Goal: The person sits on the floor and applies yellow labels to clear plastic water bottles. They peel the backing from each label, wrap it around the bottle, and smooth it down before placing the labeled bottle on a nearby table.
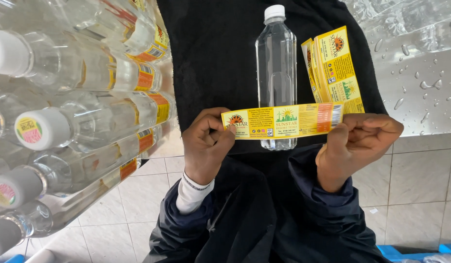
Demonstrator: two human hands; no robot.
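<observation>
Dark jacket sleeves (pixel 303 195) sit closest to you, with a white ribbed cuff (pixel 193 192) showing at the left wrist. Just beyond them, your left hand (pixel 206 143) pinches the left end of the long yellow paper label strip (pixel 284 121) between thumb and curled fingers, knuckles toward you. Your right hand (pixel 357 146) pinches the right end the same way, thumb on the near side, the other fingers folded into a loose fist. Both wrists are bent slightly upward, so the strip hangs taut and level between them.

That strip crosses the lower part of the clear plastic water bottle with a white cap (pixel 276 73), which lies on the black cloth (pixel 211 58) over your lap, cap pointing away. Whether the strip already touches the bottle cannot be told.

To do this well, keep the strip stretched flat with equal tension from both hands, square it to the bottle's length, and centre it over the body before pressing down. Hold only the very ends so your fingers stay off the middle.

Right of the bottle lies a fanned stack of spare yellow labels (pixel 335 68). Farther right is a wet metal worktop (pixel 420 92); to the left, stacked labelled bottles (pixel 79 97) lie on their sides.
</observation>
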